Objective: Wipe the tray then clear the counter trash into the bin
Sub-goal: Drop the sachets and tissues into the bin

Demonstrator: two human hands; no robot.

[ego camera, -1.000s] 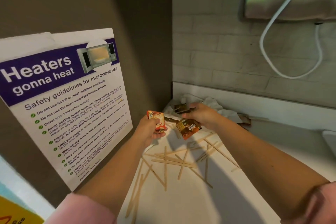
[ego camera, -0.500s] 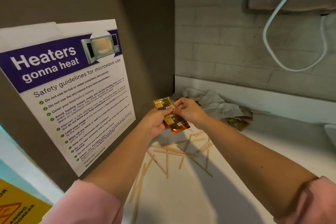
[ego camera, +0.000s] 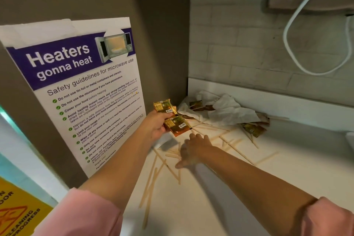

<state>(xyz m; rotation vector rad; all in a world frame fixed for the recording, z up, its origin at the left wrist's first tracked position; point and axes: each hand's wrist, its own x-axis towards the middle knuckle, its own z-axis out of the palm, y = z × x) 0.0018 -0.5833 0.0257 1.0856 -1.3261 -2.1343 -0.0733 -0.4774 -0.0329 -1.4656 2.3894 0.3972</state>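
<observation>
My left hand (ego camera: 156,127) grips the packets (ego camera: 173,120) so my flat, empty right hand (ego camera: 193,151) can grab sticks (ego camera: 173,172) off the desk (ego camera: 287,178).

wall poster (ego camera: 80,86) "Heaters gonna heat", yellow sign (ego camera: 17,210) "CLEANING PROGRESS"

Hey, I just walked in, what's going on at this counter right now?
A person is clearing trash off the counter. The left hand has two sachets in its grip, lifted above the surface. The right hand hovers open, fingers spread, over the scattered stirrers and holds nothing. Crumpled paper and loose sachets lie in the corner by the wall.
</observation>
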